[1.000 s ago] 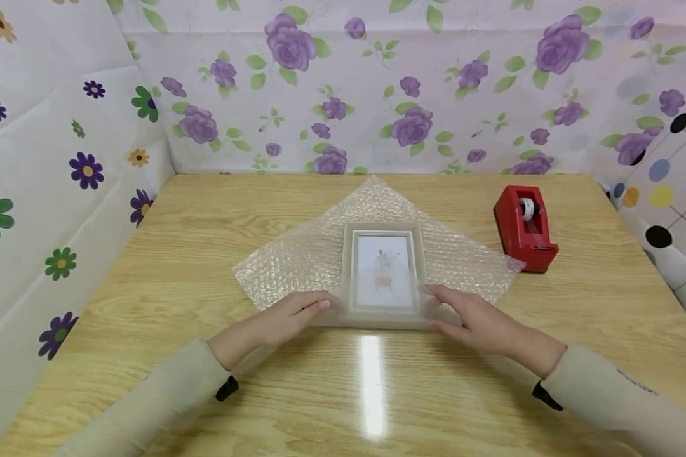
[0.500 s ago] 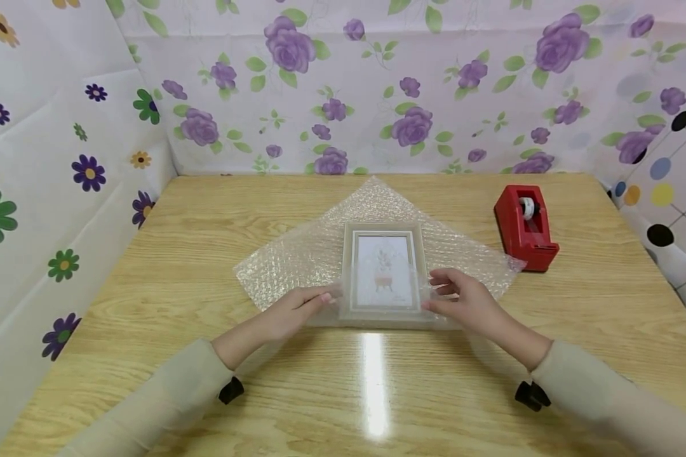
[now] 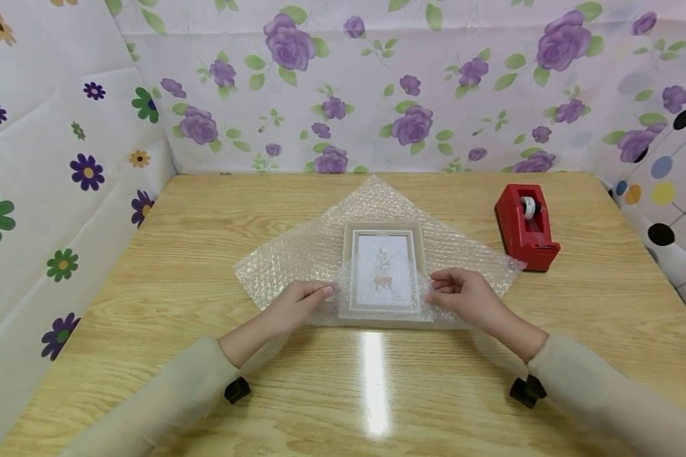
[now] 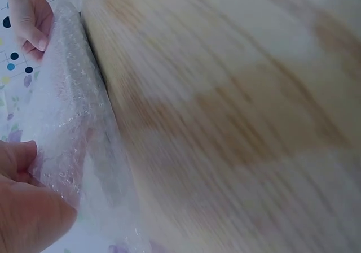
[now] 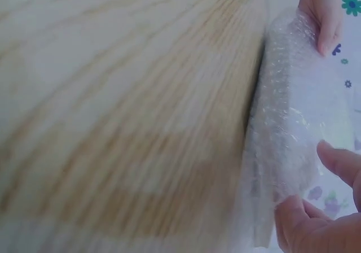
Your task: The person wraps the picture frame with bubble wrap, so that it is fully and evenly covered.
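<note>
Floral sheeting point(image 3: 343, 76) is hanging behind a wood-grain desk point(image 3: 166, 273). Near the desk's middle, a frame point(image 3: 384, 244) is lying face up on bubble wrap point(image 3: 294, 257), whose near flap is covering the frame's lower part. The person's left grip point(image 3: 294, 308) is pinching the flap's left edge, thumb against fingers; the right grip point(image 3: 471, 295) is pinching the opposite edge, just beside the frame. Beyond the frame, the wrap is extending to a point. Farther right, a red tape dispenser point(image 3: 517, 231) is standing, the wrap's right corner meeting its base in view; actual contact cannot be confirmed. Pale sleeves point(image 3: 171, 381) are covering both forearms.
</note>
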